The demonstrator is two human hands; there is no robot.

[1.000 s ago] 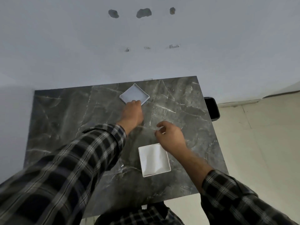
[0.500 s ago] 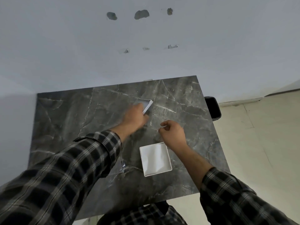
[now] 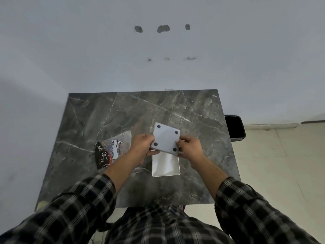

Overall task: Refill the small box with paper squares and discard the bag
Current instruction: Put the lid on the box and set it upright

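The small box [image 3: 166, 139] is held up above the bench [image 3: 109, 117], turned so that its flat underside with four dark round feet faces the camera. It looks like thin, hard plastic, so it is judged to be light and stiff, and its smooth sides may slip if they are only pinched softly. The best places to hold it are the two side edges, and that is where it is held. The left hand [image 3: 143, 147] is closed on the left edge, and the right hand [image 3: 189, 147] is closed on the right edge, with the fingers [image 3: 181, 140] curled over the rim. Both forearms are stretched forward from checked sleeves, and the wrists are bent a little inward toward each other. Just below the box, a white tray-like piece [image 3: 165, 165] lies flat on the bench; it may be the lid or the other half, but that cannot be told for sure. The bag [image 3: 112, 150] lies flat on the bench to the left, just beside the left wrist. It is made of thin, soft plastic with a dark printed end, so it is judged to be floppy and very light, and it could be picked up anywhere with a pinch. Whether paper squares are inside cannot be seen. A dark bin [image 3: 234, 127] stands on the floor past the right edge of the bench, where the bag could be dropped.
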